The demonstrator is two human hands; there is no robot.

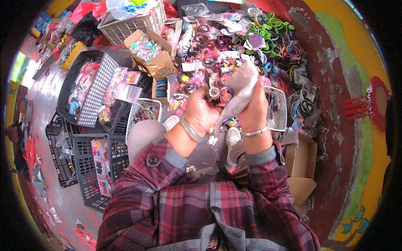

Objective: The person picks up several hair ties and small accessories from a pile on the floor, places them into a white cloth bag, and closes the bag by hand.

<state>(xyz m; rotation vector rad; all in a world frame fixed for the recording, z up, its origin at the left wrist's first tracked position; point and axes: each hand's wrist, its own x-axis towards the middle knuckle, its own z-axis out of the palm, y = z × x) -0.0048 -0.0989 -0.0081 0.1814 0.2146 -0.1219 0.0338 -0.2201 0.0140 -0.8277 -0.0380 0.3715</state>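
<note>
My left hand (199,109), with a bangle at the wrist, is closed around a small bunch of hair ties (225,95) with dark loops and a round light ornament. Close beside it, my right hand (253,109) grips a pale pinkish-grey cloth (242,85), its fingers largely hidden behind the fabric. The cloth's lower end hangs between my two palms, next to the hair ties. Both hands are raised over a heap of colourful hair accessories (205,62) spread in front of me.
White baskets (277,119) (133,113) of small items flank my legs. A carton (157,62) of wrapped pieces stands ahead, a houndstooth box (95,100) and black crate (79,167) to the left. Green hair bands (268,35) lie far right; an open cardboard box (307,157) sits near my right arm.
</note>
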